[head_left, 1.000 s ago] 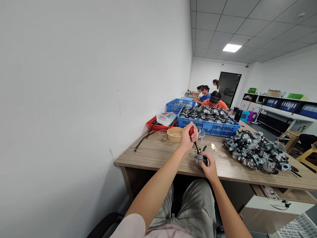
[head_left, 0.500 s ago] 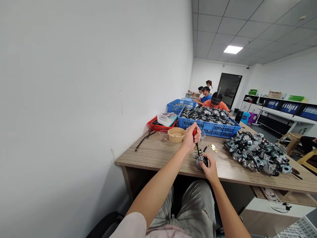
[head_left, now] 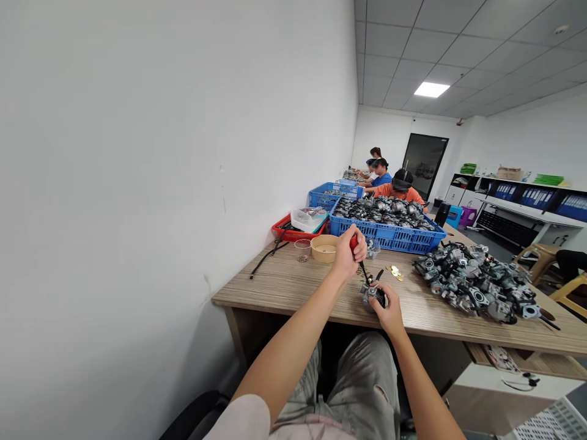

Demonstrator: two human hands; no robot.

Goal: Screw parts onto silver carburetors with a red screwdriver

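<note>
My left hand [head_left: 349,253] is wrapped round the red handle of a screwdriver [head_left: 364,269], whose dark shaft slants down to the right. Its tip meets the top of a grey metal carburetor [head_left: 370,296] near the table's front edge; the exact contact point is too small to tell. From the right, my right hand [head_left: 387,308] grips the carburetor's side with thumb and fingers. Small brass-coloured discs [head_left: 395,272] lie on the table just behind.
A pile of carburetors [head_left: 479,284] covers the table's right side. Behind my hands stand a blue crate [head_left: 385,235] full of carburetors, a tan bowl [head_left: 323,249], a clear cup [head_left: 302,251] and a red tray [head_left: 293,233]. Several people sit farther back.
My left hand has shifted slightly left, and the screwdriver leans more to the left at its handle. My right hand and the carburetor have hardly moved.
</note>
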